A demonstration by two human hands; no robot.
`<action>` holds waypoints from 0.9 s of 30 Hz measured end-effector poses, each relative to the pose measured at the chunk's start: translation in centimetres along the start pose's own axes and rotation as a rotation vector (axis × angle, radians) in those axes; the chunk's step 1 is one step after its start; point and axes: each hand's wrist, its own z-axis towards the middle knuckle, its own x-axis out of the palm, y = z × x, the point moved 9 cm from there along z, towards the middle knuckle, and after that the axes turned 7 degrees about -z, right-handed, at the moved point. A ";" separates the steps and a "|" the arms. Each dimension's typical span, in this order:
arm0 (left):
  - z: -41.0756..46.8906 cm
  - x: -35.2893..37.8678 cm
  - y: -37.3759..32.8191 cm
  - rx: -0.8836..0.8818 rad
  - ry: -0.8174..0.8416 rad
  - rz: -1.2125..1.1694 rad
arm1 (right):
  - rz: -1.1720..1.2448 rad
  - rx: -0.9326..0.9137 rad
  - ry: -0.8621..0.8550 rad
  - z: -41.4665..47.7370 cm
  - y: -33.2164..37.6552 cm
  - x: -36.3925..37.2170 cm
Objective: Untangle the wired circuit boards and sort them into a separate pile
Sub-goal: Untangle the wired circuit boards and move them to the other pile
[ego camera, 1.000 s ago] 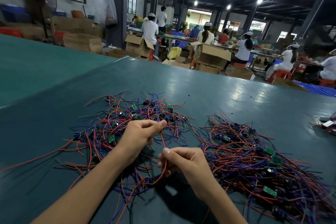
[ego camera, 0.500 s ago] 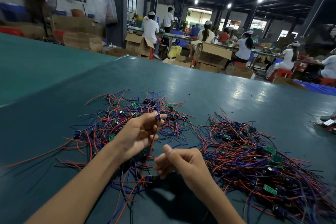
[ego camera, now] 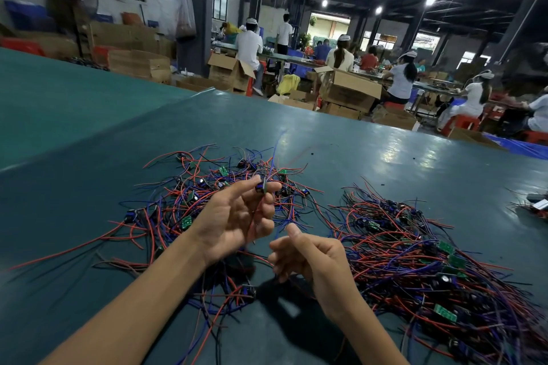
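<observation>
Since a second ago: your left hand [ego camera: 234,219] has lifted and rolled palm-up, and the red wire loop strung between both hands is gone.

- Left: tangled heap of red, blue and black wires and small green boards [ego camera: 178,204], spread on the dark teal table top [ego camera: 370,157].
- Left hand pinches one small wired circuit board [ego camera: 261,187] between thumb and forefinger, above the heap's right side, its leads fanning up and away.
- Right hand [ego camera: 311,258], just near and right of it: fingers curled, thumb up. A thin blue lead [ego camera: 277,234] passes the thumb; you cannot tell whether it is gripped.
- Right: denser pile of the same wired boards [ego camera: 430,261], apart from the heap.

Handling, as judged: light, with a stiff board and limp leads that snag. Hold it by the board edges; tugging the wires likely strains the joints.
</observation>
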 end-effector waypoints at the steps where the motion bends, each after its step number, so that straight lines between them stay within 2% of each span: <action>1: 0.0 -0.1 -0.2 0.035 -0.036 0.050 | 0.009 0.000 -0.007 0.0 -0.1 -0.1; 4: -0.2 -0.2 -1.4 0.220 -0.150 0.272 | 0.058 0.010 -0.035 0.2 -0.3 -0.4; 7: -0.6 0.1 -2.2 0.355 -0.169 0.409 | 0.117 0.029 -0.061 0.3 -0.4 -0.9; 9: -0.7 0.3 -1.9 0.351 -0.139 0.425 | 0.167 0.038 -0.055 0.3 -0.3 -0.8; 12: -0.5 1.1 -0.7 0.253 -0.018 0.409 | 0.249 0.049 -0.043 0.4 -0.3 -0.6; 18: -1.0 2.2 2.0 0.066 0.151 0.606 | 0.293 -0.005 -0.082 0.7 0.7 -1.3; 23: -1.0 2.4 1.3 0.140 0.113 0.665 | 0.207 -0.126 -0.201 0.7 4.5 -4.4; 27: -1.1 2.1 -0.2 0.314 -0.005 0.788 | 0.084 -0.160 -0.333 -0.4 7.6 -8.2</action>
